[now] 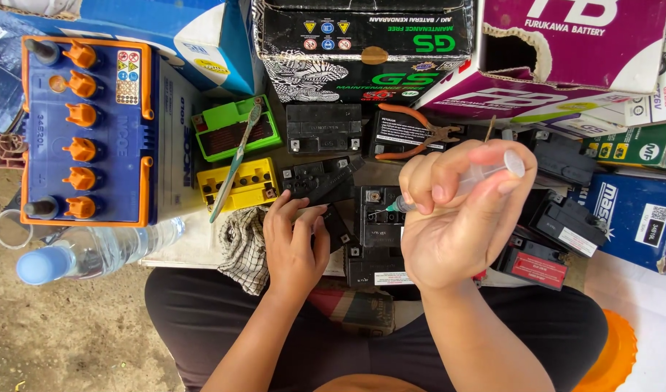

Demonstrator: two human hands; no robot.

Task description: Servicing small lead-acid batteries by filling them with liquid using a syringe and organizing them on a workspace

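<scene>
My right hand (456, 218) is raised and grips a clear plastic syringe (485, 173). Its green hub and needle tip point left and down, toward a small black battery (380, 218) on the low surface in front of me. My left hand (295, 243) rests palm down on another small black battery part (320, 181), fingers spread over its near edge. A checked cloth (244, 243) lies just left of that hand.
A large blue battery with orange caps (86, 131) stands at left, a clear water bottle (93, 250) in front of it. Green (235, 127) and yellow (238, 183) small batteries carry a toothbrush (235, 163). Orange-handled pliers (420, 132), several black batteries and cardboard boxes (362, 51) crowd the back and right.
</scene>
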